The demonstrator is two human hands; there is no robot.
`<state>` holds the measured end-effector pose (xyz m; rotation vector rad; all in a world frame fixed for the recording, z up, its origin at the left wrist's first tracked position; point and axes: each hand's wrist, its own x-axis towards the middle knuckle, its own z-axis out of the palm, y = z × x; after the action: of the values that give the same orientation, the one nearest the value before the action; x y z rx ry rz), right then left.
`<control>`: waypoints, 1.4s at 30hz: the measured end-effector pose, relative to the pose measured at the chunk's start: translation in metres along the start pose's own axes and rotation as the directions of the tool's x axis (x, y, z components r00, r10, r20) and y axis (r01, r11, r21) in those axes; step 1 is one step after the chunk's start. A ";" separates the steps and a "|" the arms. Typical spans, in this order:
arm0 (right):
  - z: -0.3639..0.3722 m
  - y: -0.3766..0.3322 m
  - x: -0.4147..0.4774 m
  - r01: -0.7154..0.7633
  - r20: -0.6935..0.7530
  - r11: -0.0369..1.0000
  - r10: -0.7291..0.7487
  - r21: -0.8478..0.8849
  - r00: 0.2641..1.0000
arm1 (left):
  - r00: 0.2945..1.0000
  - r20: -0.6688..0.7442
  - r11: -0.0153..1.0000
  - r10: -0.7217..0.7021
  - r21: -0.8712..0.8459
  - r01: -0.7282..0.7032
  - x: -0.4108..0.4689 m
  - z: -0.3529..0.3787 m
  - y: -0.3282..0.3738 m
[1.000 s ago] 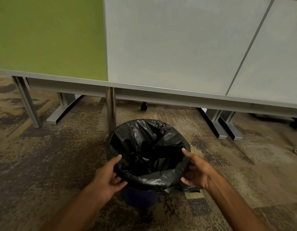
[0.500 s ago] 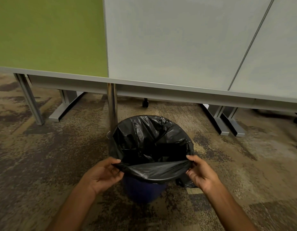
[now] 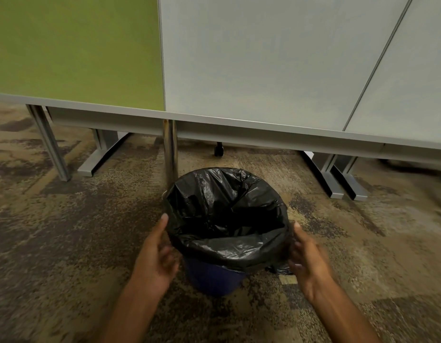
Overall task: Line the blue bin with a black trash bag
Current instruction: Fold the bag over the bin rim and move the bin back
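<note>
A round blue bin [image 3: 212, 278] stands on the carpet in front of me. A black trash bag [image 3: 227, 214] sits inside it, its edge folded down over the whole rim. My left hand [image 3: 156, 256] is at the bin's left side, fingers spread, thumb up beside the bag's fold. My right hand [image 3: 307, 256] is at the right side, blurred, fingers apart next to the folded edge. Neither hand clearly grips the plastic. A bit of loose bag hangs low at the bin's right.
A chrome post [image 3: 170, 149] stands just behind the bin on its left. Green [image 3: 76, 45] and grey [image 3: 264, 58] partition panels rise behind, on grey metal feet [image 3: 348, 181]. A chair castor [image 3: 218, 151] shows under the panel. Patterned carpet [image 3: 66, 231] surrounds the bin.
Half a second ago both hands pinched the bag's near edge stretched across the opening. That edge now lies folded over the near rim, and both hands have moved out to the bin's sides.
</note>
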<state>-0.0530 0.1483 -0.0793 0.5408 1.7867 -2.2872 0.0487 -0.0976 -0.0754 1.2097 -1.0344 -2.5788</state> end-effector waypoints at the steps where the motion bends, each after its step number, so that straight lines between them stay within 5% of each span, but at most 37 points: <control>1: 0.000 0.004 -0.003 -0.006 -0.041 0.999 0.004 -0.039 0.999 | 0.994 -0.113 1.000 -0.001 0.007 0.002 -0.003 0.003 -0.009; 4: 0.005 0.013 -0.014 -0.095 -0.038 0.992 0.092 -0.088 0.995 | 0.972 -0.224 0.998 -0.068 -0.012 0.067 -0.017 0.018 -0.038; 10: 0.021 0.008 -0.022 -0.351 0.172 0.934 0.336 0.068 0.926 | 0.990 -0.006 0.965 -0.144 -0.220 0.139 -0.020 0.043 -0.047; 18: 0.018 0.025 -0.015 -0.347 0.347 0.864 0.220 0.365 0.912 | 0.979 0.148 0.903 -0.138 -0.388 0.186 -0.009 0.028 -0.054; 26: 0.008 0.033 -0.006 -0.392 0.411 0.865 0.248 0.313 0.877 | 0.944 0.261 0.941 -0.202 -0.216 0.261 0.003 0.008 -0.042; 30: -0.002 0.028 -0.005 -0.282 0.382 0.946 0.205 0.159 0.901 | 0.943 0.295 0.978 -0.152 -0.093 0.187 0.010 -0.006 -0.032; 33: -0.018 0.018 0.006 -0.159 0.220 0.987 0.154 0.007 0.963 | 0.968 0.217 0.992 -0.125 0.055 0.116 0.017 -0.027 -0.017; 37: -0.013 -0.021 0.046 0.226 -0.038 0.910 -0.255 -0.347 0.966 | 0.990 -0.069 0.960 0.123 0.260 -0.101 0.032 -0.041 0.027; 39: 0.008 -0.047 0.067 0.419 0.033 0.726 -0.481 -0.546 0.876 | 0.886 -0.185 0.817 0.426 0.499 -0.289 0.044 -0.028 0.053; 42: 0.048 -0.072 0.098 0.523 0.207 0.502 -0.555 -0.689 0.806 | 0.711 -0.010 0.434 0.703 0.798 -0.418 0.055 0.008 0.083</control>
<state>-0.1769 0.1281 -0.0432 -0.1692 2.9597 -1.5402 -0.0093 -0.1765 -0.0552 1.0606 -2.0827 -1.3105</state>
